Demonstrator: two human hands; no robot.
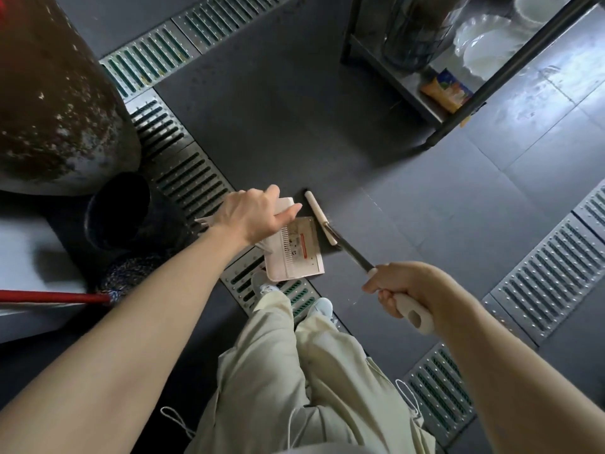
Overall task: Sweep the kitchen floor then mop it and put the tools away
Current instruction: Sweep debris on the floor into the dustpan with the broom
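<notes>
Head view, looking straight down: the left hand is curled round the pale handle of a dustpan, its grip clenched on the top of that handle, so the pan hangs below the hand with its open tray tilted toward the floor. The right hand grasps the white handle end of a broom, fingers wrapped round it; the dark shaft runs from this grip up and left to the cream broom head, which rests on the dark grey floor just beside the pan's far edge. Slotted metal drain grates cross the floor. A red-handled mop lies at left beside a black bucket and a large rusty drum. A metal shelf rack with white dishes stands at upper right.
</notes>
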